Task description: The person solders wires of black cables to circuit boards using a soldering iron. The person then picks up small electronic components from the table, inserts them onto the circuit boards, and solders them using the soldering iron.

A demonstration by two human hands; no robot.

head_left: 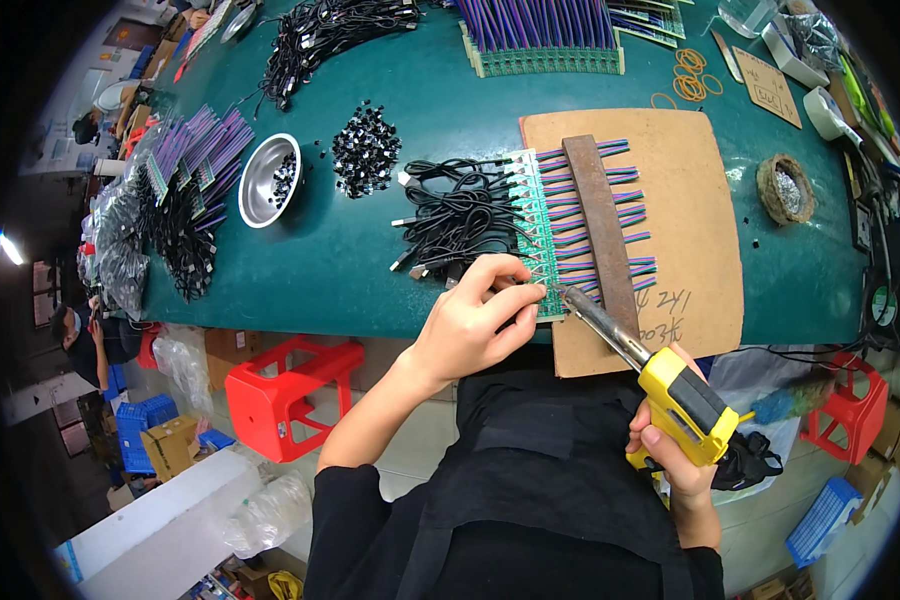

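My right hand (675,450) is wrapped around the yellow and black handle of a soldering gun (685,390). Its metal tip reaches the near end of a green circuit board strip (532,215). Beside that tip, my left hand (485,318) is closed in a pinch over the board; what its fingertips hold is hidden. Black cables (460,215) with white plugs run off the strip's left side. From its right side come purple, blue and black wires (567,212), with a rusty metal bar (600,225) lying across them on a brown board (700,220).
Left of the cables are a pile of small black parts (366,150) and a steel bowl (257,190) of similar parts. Cable bundles (330,40) and wired strips (545,60) lie farther back. A round tip-cleaning holder (785,190) stands at right. Red stools (280,395) stand below the table's edge.
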